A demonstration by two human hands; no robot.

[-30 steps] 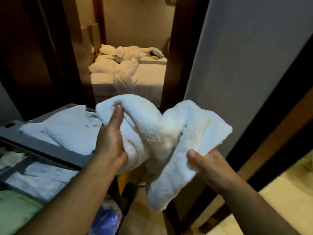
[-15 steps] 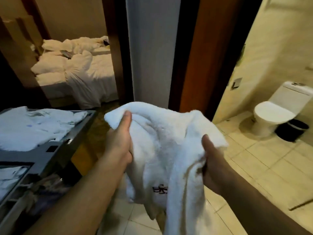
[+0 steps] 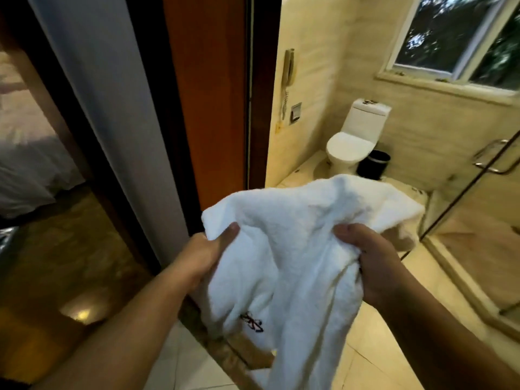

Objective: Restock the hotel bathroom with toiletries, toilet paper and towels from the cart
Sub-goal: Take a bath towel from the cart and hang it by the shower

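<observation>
Now carrying a white towel through the bathroom doorway, bunched between both hands at mid-frame, with the long end hanging toward the floor and a dark emblem showing on the lower fold. Judging the step as bringing the towel in to be put in place, with most of the restock probably remaining.

Doing it well likely meaning three things: gathering the dangling end up first, so nothing is brushing the tiles or snagging on the threshold; squaring the edges into a neat fold with the emblem facing out; and looking for a rail or shelf, none showing in this view.

Gripping with the left hand at the towel's upper left corner, thumb lying flat on the cloth, fingers hidden underneath. Clutching with the right hand at the right side, fingers curled into a fistful of fabric.

Standing beyond the towel: toilet against the far wall, black bin just beside it, phone and paper holder on the left wall, glass shower door at right, window above. Showing at far left, past the door frame, a blurred bed.
</observation>
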